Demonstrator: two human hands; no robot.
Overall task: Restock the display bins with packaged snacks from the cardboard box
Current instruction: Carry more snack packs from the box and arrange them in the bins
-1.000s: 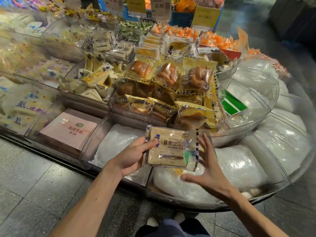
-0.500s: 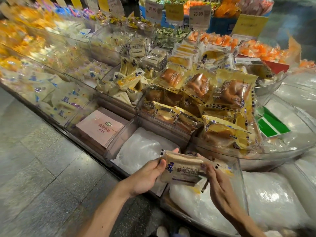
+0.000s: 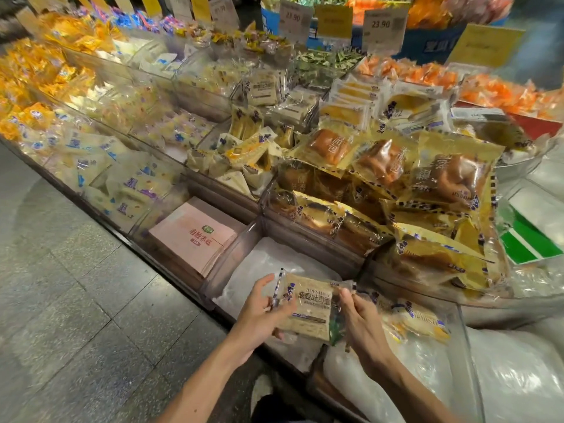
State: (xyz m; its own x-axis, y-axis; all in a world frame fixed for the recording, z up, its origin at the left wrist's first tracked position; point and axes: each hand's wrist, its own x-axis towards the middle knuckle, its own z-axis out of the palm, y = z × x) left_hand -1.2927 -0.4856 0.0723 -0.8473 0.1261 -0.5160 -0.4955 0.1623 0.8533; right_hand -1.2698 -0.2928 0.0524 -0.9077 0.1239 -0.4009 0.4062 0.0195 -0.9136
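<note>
Both my hands hold one clear packet of pale sliced toast (image 3: 309,306) over the front row of clear display bins. My left hand (image 3: 259,312) grips its left edge, thumb on top. My right hand (image 3: 358,322) pinches its right edge. Under the packet is a bin lined with white plastic (image 3: 259,264). To the right, another packet of the same brand (image 3: 418,319) lies in the neighbouring clear bin (image 3: 467,346). The cardboard box is out of view.
A pink box (image 3: 195,236) fills the bin to the left. Behind it, bins hold brown bread packets (image 3: 381,190) and pale wrapped cakes (image 3: 122,175). Price cards (image 3: 384,24) stand at the back. Grey tiled floor (image 3: 76,300) lies on the left.
The packet has come down from upright in front of the bread bins to low over the front bins. My view has swung left and closer to the display.
</note>
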